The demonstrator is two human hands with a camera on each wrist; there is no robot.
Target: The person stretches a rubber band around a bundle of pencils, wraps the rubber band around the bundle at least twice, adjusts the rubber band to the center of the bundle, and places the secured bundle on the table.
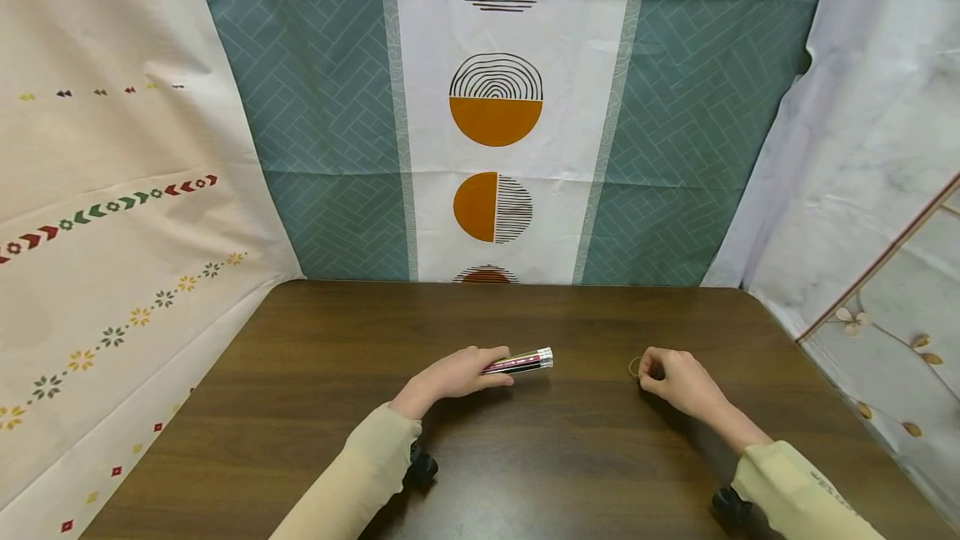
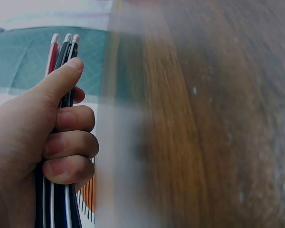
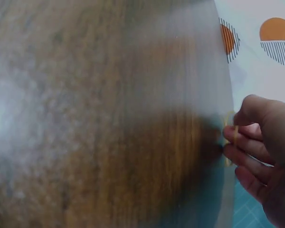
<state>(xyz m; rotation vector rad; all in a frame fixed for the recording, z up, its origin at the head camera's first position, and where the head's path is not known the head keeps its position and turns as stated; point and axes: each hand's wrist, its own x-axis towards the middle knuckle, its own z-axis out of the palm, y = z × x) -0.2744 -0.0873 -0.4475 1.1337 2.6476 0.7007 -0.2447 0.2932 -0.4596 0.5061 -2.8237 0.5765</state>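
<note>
My left hand (image 1: 459,377) grips a bundle of several pens or pencils (image 1: 522,362), red, black and white, lying low over the dark wooden table (image 1: 525,457). In the left wrist view the fingers (image 2: 69,142) curl round the bundle (image 2: 61,54) and the thumb lies along it. My right hand (image 1: 675,380) rests on the table to the right, pinching a thin yellowish rubber band (image 1: 633,367). The right wrist view shows the band (image 3: 234,134) held between thumb and fingertips (image 3: 237,152).
Patterned cloths hang behind and at both sides: a teal and white one with orange circles (image 1: 495,119) at the back, a cream one (image 1: 97,215) on the left, a pale marbled one (image 1: 877,132) on the right. Both sleeves are beige.
</note>
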